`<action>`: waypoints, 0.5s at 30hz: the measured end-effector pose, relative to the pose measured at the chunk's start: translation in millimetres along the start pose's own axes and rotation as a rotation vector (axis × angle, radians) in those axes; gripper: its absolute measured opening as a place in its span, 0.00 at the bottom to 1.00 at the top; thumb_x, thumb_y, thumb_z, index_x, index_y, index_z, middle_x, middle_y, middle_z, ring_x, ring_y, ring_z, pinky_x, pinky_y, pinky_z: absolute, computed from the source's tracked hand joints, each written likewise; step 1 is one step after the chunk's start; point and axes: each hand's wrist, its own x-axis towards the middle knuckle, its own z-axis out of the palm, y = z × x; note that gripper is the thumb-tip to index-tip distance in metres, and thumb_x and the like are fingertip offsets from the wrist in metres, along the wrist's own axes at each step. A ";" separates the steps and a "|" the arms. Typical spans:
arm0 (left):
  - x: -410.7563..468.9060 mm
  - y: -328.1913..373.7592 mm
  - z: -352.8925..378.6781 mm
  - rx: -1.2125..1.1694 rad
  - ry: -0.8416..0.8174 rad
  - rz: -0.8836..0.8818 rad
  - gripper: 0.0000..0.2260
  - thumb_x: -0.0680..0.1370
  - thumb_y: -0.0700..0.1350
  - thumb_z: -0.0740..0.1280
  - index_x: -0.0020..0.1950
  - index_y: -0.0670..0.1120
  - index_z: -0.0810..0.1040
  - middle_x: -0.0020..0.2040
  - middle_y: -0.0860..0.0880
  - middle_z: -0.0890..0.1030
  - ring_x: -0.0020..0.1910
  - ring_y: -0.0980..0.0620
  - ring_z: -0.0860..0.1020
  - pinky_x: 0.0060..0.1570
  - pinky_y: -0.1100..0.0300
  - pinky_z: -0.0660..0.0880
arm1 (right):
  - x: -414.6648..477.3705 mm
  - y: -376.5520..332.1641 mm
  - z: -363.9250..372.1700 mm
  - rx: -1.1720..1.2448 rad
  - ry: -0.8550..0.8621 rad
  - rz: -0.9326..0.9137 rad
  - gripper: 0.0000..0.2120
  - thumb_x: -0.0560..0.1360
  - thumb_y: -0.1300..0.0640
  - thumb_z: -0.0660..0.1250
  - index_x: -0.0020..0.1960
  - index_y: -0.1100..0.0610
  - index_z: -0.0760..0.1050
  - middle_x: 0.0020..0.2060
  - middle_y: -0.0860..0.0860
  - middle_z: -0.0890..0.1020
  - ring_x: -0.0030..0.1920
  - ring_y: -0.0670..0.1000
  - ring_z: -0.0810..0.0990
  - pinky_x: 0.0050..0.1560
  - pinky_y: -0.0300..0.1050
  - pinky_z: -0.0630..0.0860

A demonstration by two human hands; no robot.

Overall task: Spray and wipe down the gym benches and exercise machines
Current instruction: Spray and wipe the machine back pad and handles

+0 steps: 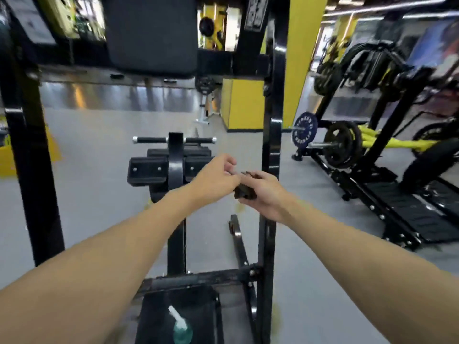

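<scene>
Both my arms reach out over a black exercise machine (175, 167). My right hand (264, 194) grips a small dark cloth (246, 191), bunched in the palm. My left hand (214, 177) meets it from the left and pinches the cloth's upper edge with curled fingers. The machine has a large black back pad (151, 33) at the top, two side pads and a short handle bar (173, 140) below it. A spray bottle (181, 328) with a white nozzle and greenish body stands on the machine's black lower pad (154, 316) near the bottom edge.
A black upright post (272, 150) of the frame stands just behind my hands, another (27, 150) at the left. A plate-loaded machine with weight discs (340, 145) fills the right side. A yellow pillar (244, 105) rises behind. Grey floor (99, 194) lies around.
</scene>
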 end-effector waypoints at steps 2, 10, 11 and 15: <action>10.7 69.8 -6.2 0.026 0.042 0.142 0.09 0.79 0.39 0.64 0.57 0.48 0.72 0.54 0.48 0.77 0.45 0.54 0.76 0.37 0.65 0.72 | -25.5 -55.4 -28.0 -0.004 0.108 -0.133 0.05 0.81 0.60 0.65 0.55 0.60 0.75 0.46 0.58 0.80 0.41 0.53 0.79 0.39 0.44 0.77; -11.6 309.4 -32.2 -0.014 0.328 0.676 0.07 0.83 0.41 0.57 0.60 0.48 0.69 0.51 0.49 0.74 0.44 0.54 0.73 0.43 0.62 0.72 | -123.0 -228.2 -113.8 0.112 0.385 -0.394 0.18 0.77 0.70 0.57 0.66 0.62 0.64 0.59 0.62 0.75 0.52 0.59 0.78 0.40 0.48 0.78; -19.7 334.2 -34.2 -0.054 0.371 0.741 0.06 0.83 0.41 0.56 0.59 0.48 0.69 0.50 0.49 0.73 0.42 0.55 0.71 0.41 0.64 0.70 | -135.6 -243.4 -120.4 0.125 0.421 -0.441 0.18 0.77 0.70 0.58 0.66 0.61 0.63 0.58 0.61 0.74 0.52 0.59 0.79 0.40 0.48 0.78; -42.5 406.3 -32.0 -0.236 0.523 0.920 0.07 0.82 0.48 0.56 0.48 0.46 0.66 0.43 0.51 0.70 0.37 0.61 0.67 0.39 0.65 0.66 | -167.4 -289.0 -141.0 0.178 0.479 -0.623 0.13 0.77 0.68 0.66 0.60 0.61 0.69 0.56 0.60 0.78 0.48 0.54 0.79 0.37 0.42 0.77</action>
